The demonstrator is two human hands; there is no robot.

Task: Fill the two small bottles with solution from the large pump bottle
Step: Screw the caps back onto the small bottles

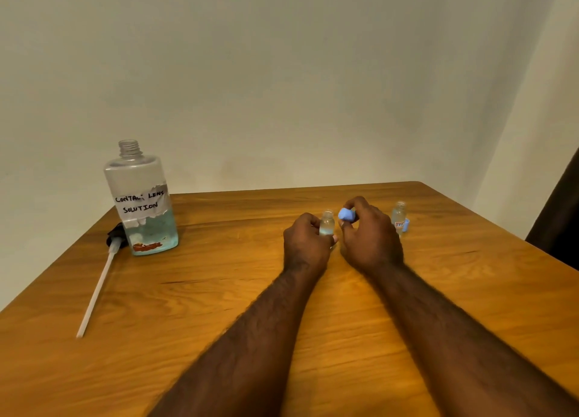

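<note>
The large clear bottle [140,197] stands uncapped at the table's back left, about a third full of bluish liquid, with a taped label reading "contact lens solution". Its pump head with long dip tube [97,285] lies on the table beside it. My left hand [305,242] grips a small clear bottle [326,222] upright on the table, its neck uncovered. My right hand [369,238] pinches a light blue cap [347,214] just right of that bottle's neck. A second small bottle [399,214] stands uncapped further right, with a blue cap [406,225] beside it.
The wooden table [219,307] ends at a plain wall behind. A dark curtain or fabric [560,222] hangs at the far right edge.
</note>
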